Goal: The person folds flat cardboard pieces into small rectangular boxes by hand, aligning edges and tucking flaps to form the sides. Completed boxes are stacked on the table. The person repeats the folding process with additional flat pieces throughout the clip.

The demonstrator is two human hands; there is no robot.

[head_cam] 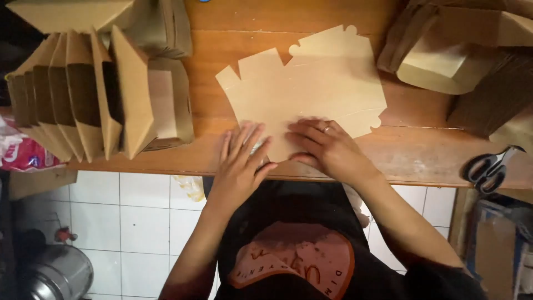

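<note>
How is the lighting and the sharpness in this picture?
Head view: warm light falls on the flat cardboard box blank and wooden table; the corners and floor are dark; the left hand and right hand look slightly soft; the scissors lie in dimmer light.

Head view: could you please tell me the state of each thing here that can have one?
Flat box blank: unfolded, lying flat on the wooden table.
Left hand: open, pressing the blank's near edge.
Right hand: flat on the blank.
Folded boxes: erected, nested in a row.
Scissors: closed, lying at the table edge.
</note>
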